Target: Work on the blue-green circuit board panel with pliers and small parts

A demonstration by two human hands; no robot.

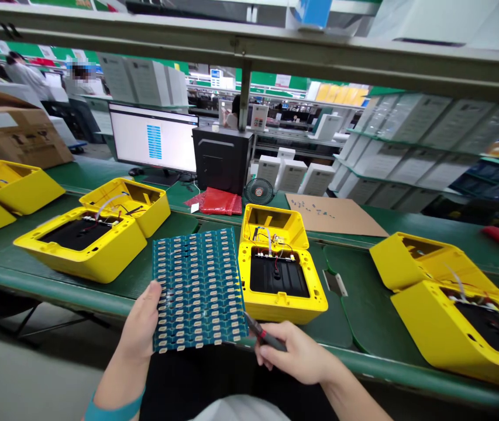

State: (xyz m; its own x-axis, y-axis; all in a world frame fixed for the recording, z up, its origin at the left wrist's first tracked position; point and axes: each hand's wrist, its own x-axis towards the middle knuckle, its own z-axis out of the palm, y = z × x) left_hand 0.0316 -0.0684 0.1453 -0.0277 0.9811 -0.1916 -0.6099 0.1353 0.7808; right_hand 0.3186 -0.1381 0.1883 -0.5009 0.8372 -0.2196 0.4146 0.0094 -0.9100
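Note:
In the head view, my left hand (140, 320) grips the left edge of a blue-green circuit board panel (199, 286), which carries rows of small connectors. The panel is tilted up above the front edge of the bench. My right hand (295, 351) is closed round a dark tool with red-trimmed handles, apparently cutters or pliers (269, 336). Its tip meets the panel's lower right edge. Just behind the panel lies an opened yellow housing (293, 307) with a black inner part and wires; the panel hides some of its left side.
More opened yellow housings (113, 257) stand along the green bench (354, 298), left and right. Behind are a monitor (155, 137), a black computer case (220, 158), a small fan (258, 190), red bags (218, 201) and a cardboard sheet (341, 216) with small pieces. A shelf beam crosses overhead.

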